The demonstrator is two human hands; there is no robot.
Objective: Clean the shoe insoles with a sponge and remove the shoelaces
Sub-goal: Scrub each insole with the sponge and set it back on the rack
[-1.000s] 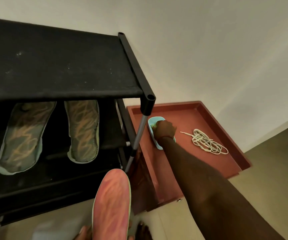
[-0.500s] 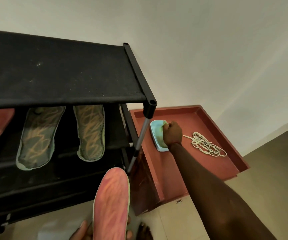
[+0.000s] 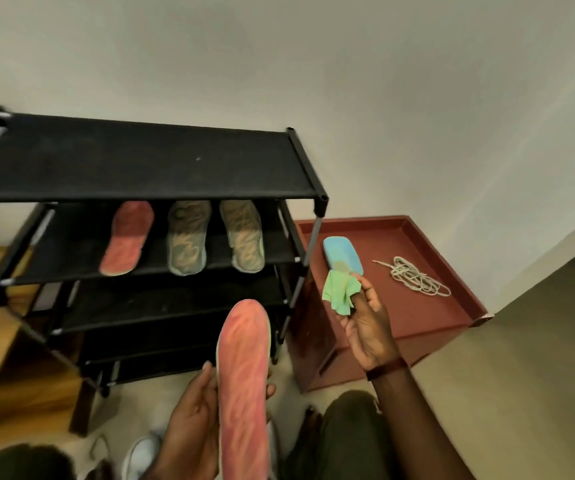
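A person's right hand [image 3: 369, 327] pinches a crumpled green sponge [image 3: 339, 294] in its fingertips, while the left hand [image 3: 189, 420] grips a pink insole [image 3: 243, 375] from behind, toe end up, left of that pinch. Just beyond the sponge grip sits a blue dish [image 3: 343, 254] on a red-brown tray [image 3: 452, 306]; coiled shoelaces [image 3: 417, 277] lie farther right. Three more insoles [image 3: 187, 237] rest on a black rack [image 3: 140, 168] beyond the left-hand grip

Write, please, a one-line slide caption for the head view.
Left hand holds a pink insole while right hand pinches a green sponge cloth near the blue dish and coiled laces.
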